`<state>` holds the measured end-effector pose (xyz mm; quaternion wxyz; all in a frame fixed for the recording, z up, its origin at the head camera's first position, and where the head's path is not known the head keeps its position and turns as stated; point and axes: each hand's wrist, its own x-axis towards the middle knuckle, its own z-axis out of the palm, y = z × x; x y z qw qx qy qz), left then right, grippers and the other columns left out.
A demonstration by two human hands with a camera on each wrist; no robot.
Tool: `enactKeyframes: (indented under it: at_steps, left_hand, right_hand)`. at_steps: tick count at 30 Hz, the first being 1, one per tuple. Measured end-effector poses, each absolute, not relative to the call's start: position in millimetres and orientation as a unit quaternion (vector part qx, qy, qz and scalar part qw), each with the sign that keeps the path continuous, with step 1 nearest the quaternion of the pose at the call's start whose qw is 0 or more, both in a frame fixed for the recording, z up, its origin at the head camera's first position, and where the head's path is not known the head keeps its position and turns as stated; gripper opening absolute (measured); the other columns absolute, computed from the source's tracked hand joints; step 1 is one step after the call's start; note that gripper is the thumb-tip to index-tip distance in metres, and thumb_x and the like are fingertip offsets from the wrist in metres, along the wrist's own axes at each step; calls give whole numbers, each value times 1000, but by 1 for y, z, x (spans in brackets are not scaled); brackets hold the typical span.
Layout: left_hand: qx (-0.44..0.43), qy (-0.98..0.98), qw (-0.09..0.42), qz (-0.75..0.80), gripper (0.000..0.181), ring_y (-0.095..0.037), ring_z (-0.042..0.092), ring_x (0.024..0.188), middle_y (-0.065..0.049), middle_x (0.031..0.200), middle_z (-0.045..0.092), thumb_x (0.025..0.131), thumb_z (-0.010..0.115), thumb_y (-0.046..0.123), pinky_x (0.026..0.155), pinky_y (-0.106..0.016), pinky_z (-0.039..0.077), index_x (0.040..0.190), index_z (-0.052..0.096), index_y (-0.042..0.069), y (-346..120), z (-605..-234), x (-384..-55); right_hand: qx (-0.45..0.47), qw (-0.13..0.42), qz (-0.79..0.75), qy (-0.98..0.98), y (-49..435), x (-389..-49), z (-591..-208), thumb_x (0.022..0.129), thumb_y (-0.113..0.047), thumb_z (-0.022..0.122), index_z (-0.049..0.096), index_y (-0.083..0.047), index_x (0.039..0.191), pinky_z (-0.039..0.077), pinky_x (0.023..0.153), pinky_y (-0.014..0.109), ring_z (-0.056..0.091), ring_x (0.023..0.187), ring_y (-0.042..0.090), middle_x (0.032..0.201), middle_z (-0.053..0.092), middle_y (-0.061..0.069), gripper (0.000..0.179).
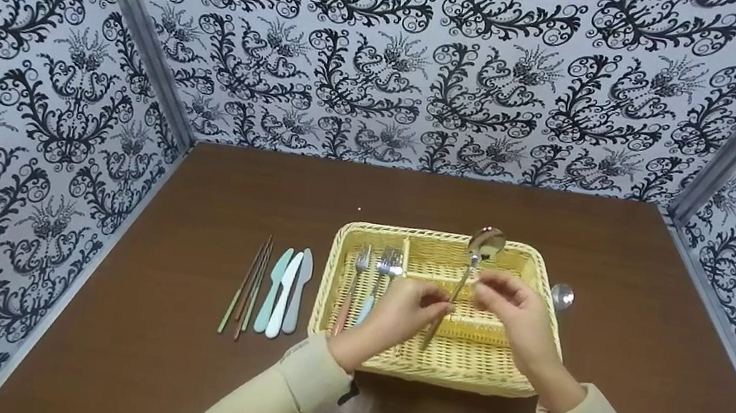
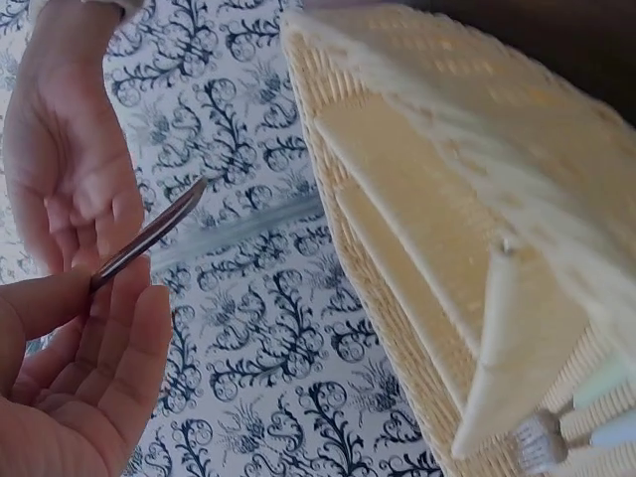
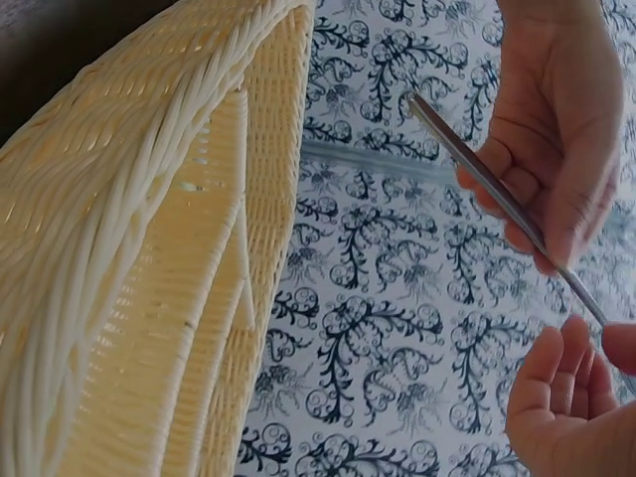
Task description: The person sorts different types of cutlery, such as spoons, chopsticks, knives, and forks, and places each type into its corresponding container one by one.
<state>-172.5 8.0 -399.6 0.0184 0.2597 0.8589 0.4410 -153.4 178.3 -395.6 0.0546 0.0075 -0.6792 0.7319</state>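
Observation:
A metal spoon (image 1: pixel 465 278) is held up over the wicker basket (image 1: pixel 339 261), its bowl towards the far rim and its handle slanting back towards the near side. My left hand (image 1: pixel 402 309) pinches the handle around its middle between thumb and fingers. Close to the upper handle, on the other side, is my right hand (image 1: pixel 518 319), its fingers loosely bent with a small gap to the spoon. In the right wrist view the spoon's handle (image 3: pixel 477 169) passes through the left hand, and its bowl is hidden near the right thumb.
Forks (image 1: pixel 355 286) lie in the basket's left compartment; dividers split the rest. Left of the basket on the brown table (image 1: pixel 185 244) are knives (image 1: pixel 284 293) and chopsticks (image 1: pixel 249 287). Another spoon (image 1: pixel 562 296) lies against the basket's right side. Patterned walls (image 1: pixel 429 98) surround the table.

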Motion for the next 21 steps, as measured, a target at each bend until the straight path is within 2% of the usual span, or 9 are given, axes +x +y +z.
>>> enactKeyframes:
  at_steps: [6, 12, 14, 17, 20, 21]
  left_hand:
    - [275, 897, 64, 341, 15, -9, 60, 68, -5, 81, 68, 86, 62, 16, 61, -15, 47, 86, 70, 3, 15, -401, -197]
    - [324, 921, 97, 194, 10, -12, 61, 73, -1, 84, 69, 84, 64, 13, 66, -17, 48, 88, 72, 8, 39, -406, -213]
    - [336, 925, 114, 137, 7, -9, 56, 66, 2, 76, 66, 83, 64, 13, 60, -15, 45, 80, 70, 10, 49, -411, -215]
    - [354, 923, 140, 56, 26, -6, 40, 53, 5, 58, 49, 84, 61, 10, 49, -15, 34, 60, 55, 11, 66, -422, -217]
    - [373, 915, 150, -13, 36, -9, 30, 50, 3, 55, 34, 85, 56, 7, 45, -19, 30, 56, 36, 13, 79, -432, -214]
    - [372, 915, 152, -27, 35, -9, 31, 50, 4, 55, 35, 85, 55, 6, 46, -18, 33, 56, 37, 13, 82, -436, -212]
  right_hand:
    - [-18, 154, 777, -610, 211, -163, -392, 83, 8, 58, 63, -11, 88, 50, 68, 21, 58, 74, 10, 82, 62, 0, 21]
    - [-29, 176, 801, -572, 237, -164, -391, 84, 7, 56, 64, -12, 88, 50, 64, 19, 60, 71, 9, 83, 64, 0, 21]
    - [-22, 178, 798, -576, 241, -163, -392, 85, 8, 55, 65, -13, 88, 50, 64, 19, 60, 70, 9, 83, 64, 0, 23]
    - [-16, 171, 794, -584, 246, -160, -394, 85, 8, 55, 65, -14, 88, 49, 64, 18, 60, 70, 9, 83, 64, 0, 24]
    - [-7, 161, 787, -595, 250, -159, -397, 86, 4, 57, 64, -13, 90, 48, 64, 18, 60, 71, 9, 84, 64, 0, 19]
    - [-4, 160, 785, -599, 252, -160, -401, 86, 2, 58, 64, -12, 91, 48, 64, 19, 60, 71, 9, 85, 64, 1, 16]
